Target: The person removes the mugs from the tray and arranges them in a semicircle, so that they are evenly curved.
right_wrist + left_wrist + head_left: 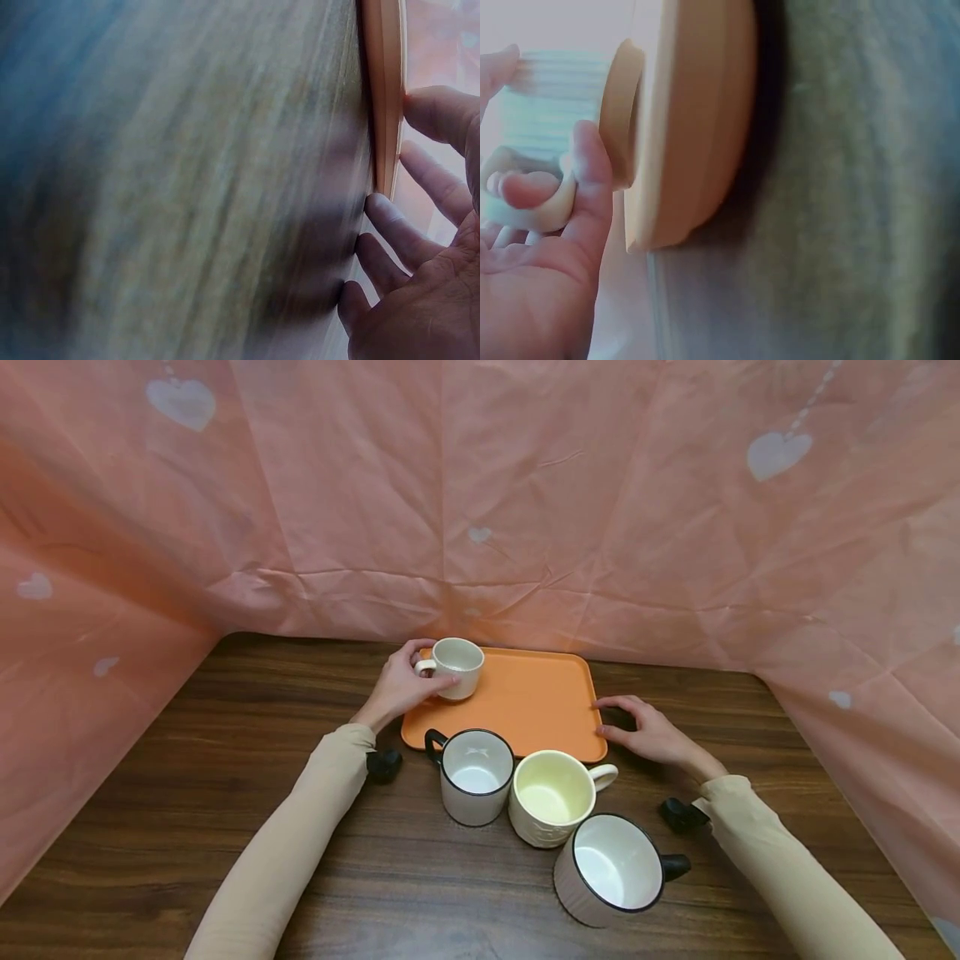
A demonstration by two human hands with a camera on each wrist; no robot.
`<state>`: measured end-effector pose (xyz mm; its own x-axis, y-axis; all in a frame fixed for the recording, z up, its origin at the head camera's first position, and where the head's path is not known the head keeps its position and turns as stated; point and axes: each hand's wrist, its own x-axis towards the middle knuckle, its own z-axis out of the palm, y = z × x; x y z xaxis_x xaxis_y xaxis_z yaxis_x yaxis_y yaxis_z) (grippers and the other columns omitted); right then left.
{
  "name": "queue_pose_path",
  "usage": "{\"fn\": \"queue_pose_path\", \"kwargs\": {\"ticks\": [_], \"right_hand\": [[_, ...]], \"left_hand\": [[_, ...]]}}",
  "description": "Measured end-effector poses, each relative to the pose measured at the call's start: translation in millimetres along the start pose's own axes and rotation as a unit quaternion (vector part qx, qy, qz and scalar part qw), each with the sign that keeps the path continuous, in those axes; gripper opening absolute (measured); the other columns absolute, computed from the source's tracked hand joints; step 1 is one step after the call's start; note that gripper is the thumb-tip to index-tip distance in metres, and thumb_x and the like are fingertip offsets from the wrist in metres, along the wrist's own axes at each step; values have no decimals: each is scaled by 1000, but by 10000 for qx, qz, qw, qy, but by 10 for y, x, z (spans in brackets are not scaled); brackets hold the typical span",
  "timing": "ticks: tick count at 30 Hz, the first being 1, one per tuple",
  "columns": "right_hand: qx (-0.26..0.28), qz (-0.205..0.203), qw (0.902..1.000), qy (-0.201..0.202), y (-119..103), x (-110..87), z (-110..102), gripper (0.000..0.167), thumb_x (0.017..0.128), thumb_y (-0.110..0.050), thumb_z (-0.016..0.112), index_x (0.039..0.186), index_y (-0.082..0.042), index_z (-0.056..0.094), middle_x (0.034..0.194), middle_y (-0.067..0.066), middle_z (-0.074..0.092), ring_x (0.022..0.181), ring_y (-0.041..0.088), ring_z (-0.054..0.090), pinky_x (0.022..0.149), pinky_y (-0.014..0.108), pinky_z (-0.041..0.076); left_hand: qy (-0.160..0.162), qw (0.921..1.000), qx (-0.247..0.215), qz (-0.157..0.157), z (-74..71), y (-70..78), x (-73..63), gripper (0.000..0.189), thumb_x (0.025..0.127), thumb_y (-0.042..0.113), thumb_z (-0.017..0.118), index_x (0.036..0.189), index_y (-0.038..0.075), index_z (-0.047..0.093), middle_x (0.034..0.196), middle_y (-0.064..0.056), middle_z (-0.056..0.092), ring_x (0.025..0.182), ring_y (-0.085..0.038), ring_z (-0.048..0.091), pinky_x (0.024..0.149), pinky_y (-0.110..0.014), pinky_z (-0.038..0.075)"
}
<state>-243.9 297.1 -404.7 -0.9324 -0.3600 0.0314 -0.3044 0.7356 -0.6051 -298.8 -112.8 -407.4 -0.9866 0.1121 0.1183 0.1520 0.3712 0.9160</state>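
At the back left of the orange tray (pixel 540 697), my left hand (pixel 402 689) grips a small white mug (pixel 467 681). In the left wrist view, a finger of that hand passes through the mug's handle (pixel 536 217) while others lie along its ribbed side. The mug is upright, its base at the tray's surface. At the tray's right edge, my right hand (pixel 651 732) touches the rim with its thumb and forefinger. In the right wrist view its fingers (pixel 394 225) are spread, with the lower ones down by the wooden table.
In front of the tray stand a white black-rimmed mug (pixel 476 802), a pale yellow mug (pixel 543 827) and a larger black-rimmed mug (pixel 592 893), set in a diagonal row close together. Pink cloth (pixel 517 510) hangs behind and along both sides of the wooden table (pixel 187 777).
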Motion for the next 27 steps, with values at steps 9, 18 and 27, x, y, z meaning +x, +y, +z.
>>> {"fn": "queue_pose_path", "kwargs": {"ticks": [9,18,27], "right_hand": [[-7,12,10000,10,15,-1,18,42,97,-25,71,136,-10,62,142,21,56,137,42,46,113,65,34],[-12,2,10000,-9,17,10,10,43,98,-25,70,137,-10,61,142,21,56,137,42,46,113,64,34],[-32,-7,10000,-50,-1,9,4,43,98,-24,70,137,-9,61,142,21,56,137,42,46,113,65,34]], "left_hand": [[13,9999,69,91,-21,-15,-59,79,76,37,92,139,16,50,116,-13,61,97,-26,64,76,-32,58],[297,9987,-53,419,-119,51,-147,75,76,34,92,138,16,54,84,-5,48,77,-18,48,65,-24,41],[417,9975,-366,434,-278,116,-270,75,77,33,92,139,18,53,82,-1,41,74,-14,44,63,-22,38]]}}
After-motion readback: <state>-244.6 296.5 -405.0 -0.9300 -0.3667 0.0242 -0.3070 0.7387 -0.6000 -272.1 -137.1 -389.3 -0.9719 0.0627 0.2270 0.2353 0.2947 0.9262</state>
